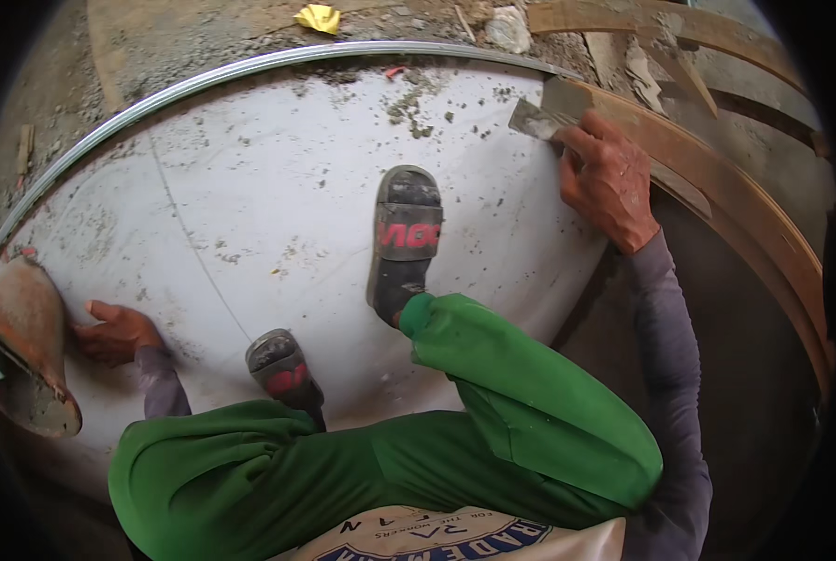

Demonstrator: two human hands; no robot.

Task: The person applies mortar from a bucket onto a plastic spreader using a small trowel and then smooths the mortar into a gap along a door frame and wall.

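Observation:
My right hand [612, 178] grips a flat, mortar-smeared scraper [535, 120]. Its blade lies at the far right of a pale white board [315, 215], close to a wooden strip. At the left, my left hand [119, 334] rests on the same board with its thumb stretched out and nothing visible in it; some of its fingertips are hard to make out. Just beside it stands a worn orange-brown container [30, 318], cut off by the picture's edge. Grey crumbs [416, 107] of mortar are scattered over the board's far part.
My feet, in black sandals [408, 220], stand on the board. A metal channel [278, 58] runs along its far edge, and a curved-looking wooden plank [717, 168] along the right. Beyond lie rubble, a yellow scrap [318, 18] and loose timber [679, 75].

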